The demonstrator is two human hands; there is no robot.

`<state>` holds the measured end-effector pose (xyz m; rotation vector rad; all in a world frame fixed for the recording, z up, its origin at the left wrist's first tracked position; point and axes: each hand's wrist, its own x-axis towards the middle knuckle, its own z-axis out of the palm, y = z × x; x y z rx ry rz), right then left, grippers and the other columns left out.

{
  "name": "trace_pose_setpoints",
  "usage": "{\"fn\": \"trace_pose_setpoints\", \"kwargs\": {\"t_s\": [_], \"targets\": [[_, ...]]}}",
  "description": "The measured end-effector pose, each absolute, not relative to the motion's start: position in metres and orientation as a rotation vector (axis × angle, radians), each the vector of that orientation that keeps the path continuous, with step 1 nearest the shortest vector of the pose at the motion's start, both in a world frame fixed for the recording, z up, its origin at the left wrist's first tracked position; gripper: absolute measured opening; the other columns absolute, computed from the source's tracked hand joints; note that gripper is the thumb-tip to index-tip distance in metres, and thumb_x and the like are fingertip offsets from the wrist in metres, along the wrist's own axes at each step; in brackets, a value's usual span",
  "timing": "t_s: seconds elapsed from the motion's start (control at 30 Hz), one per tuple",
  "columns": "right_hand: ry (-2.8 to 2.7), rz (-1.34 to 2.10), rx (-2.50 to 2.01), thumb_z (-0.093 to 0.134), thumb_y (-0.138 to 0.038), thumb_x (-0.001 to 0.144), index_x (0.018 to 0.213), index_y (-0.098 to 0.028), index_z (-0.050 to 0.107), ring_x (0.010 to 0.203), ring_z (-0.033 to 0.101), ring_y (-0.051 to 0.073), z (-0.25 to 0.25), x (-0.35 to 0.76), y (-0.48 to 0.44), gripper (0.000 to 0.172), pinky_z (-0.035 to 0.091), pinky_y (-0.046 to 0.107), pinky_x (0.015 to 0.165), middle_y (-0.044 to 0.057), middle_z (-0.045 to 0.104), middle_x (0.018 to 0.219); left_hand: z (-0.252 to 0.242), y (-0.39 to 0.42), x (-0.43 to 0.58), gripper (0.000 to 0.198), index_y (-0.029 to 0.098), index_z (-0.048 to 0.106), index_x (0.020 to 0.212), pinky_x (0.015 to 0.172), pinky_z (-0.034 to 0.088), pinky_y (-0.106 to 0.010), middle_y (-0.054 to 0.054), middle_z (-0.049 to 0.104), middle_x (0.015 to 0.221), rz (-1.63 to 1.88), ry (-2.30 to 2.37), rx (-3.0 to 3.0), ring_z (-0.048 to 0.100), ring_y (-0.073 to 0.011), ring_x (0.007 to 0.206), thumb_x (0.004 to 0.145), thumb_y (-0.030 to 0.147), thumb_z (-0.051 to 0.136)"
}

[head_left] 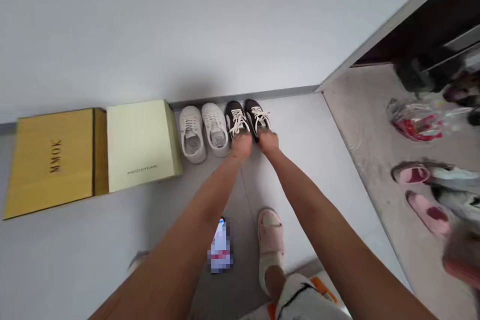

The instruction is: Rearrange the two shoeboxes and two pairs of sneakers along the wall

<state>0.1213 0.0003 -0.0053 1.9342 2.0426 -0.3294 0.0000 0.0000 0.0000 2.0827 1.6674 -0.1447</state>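
The dark shoes [236,119] stand just right of the white shoes [204,131], touching them. The left hand [242,145] has its fingers curled shut over the heel of the dark shoe nearer the white shoes. The right hand [268,141] grips the other heel the same way. A pale box [142,145] sits just left of the white shoes.

White sneakers [215,130] against the wall, pale green box [140,145] beside them, yellow box [52,160] further left, pink slippers [427,212] at right.
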Motion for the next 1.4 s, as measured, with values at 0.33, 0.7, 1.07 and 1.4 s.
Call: {"fn": "trace_pose_setpoints", "kwargs": {"t_s": [0.33, 0.7, 1.07, 1.4], "targets": [[2.109, -0.266, 2.015, 0.053, -0.036, 0.102, 0.129, -0.014, 0.062, 0.121, 0.058, 0.031, 0.024, 0.127, -0.002, 0.036, 0.047, 0.039, 0.096, 0.020, 0.065, 0.134, 0.025, -0.002, -0.007, 0.030, 0.008, 0.065, 0.125, 0.105, 0.048, -0.040, -0.021, 0.073, 0.114, 0.026, 1.608, 2.217, 0.065, -0.0305, 0.123, 0.099, 0.020, 0.057], [2.200, -0.326, 2.056, 0.047, -0.028, 0.103, 0.125, -0.016, 0.066, 0.115, 0.061, 0.030, 0.059, 0.124, -0.060, 0.032, 0.043, 0.036, 0.094, 0.016, 0.069, 0.128, 0.079, -0.055, -0.065, 0.033, 0.013, 0.068, 0.116, 0.087, 0.051, -0.040, -0.019, 0.075, 0.104, -0.055, 1.406, 2.305, 0.073, -0.0293, 0.099, 0.103, 0.024, 0.039], [2.104, -0.812, 1.696, 0.061, -0.030, 0.098, 0.131, -0.017, 0.067, 0.115, 0.068, 0.026, 0.082, 0.071, -0.094, 0.035, 0.048, 0.031, 0.092, 0.013, 0.073, 0.127, 0.092, -0.182, -0.212, 0.027, 0.022, 0.066, 0.092, 0.065, 0.034, -0.029, -0.005, 0.071, 0.077, -0.096, 1.487, 2.040, 0.065, -0.0201, 0.072, 0.099, 0.038, 0.047], [2.288, -0.917, 1.189, 0.066, -0.035, 0.092, 0.123, -0.019, 0.073, 0.107, 0.072, 0.031, 0.147, 0.036, -0.177, 0.035, 0.053, 0.038, 0.091, 0.015, 0.075, 0.119, 0.060, -0.307, -0.342, 0.047, 0.021, 0.046, 0.058, 0.057, 0.030, -0.026, 0.005, 0.038, 0.053, 0.662, 1.947, 1.084, 0.039, -0.0124, 0.054, 0.088, 0.057, 0.050]]}}
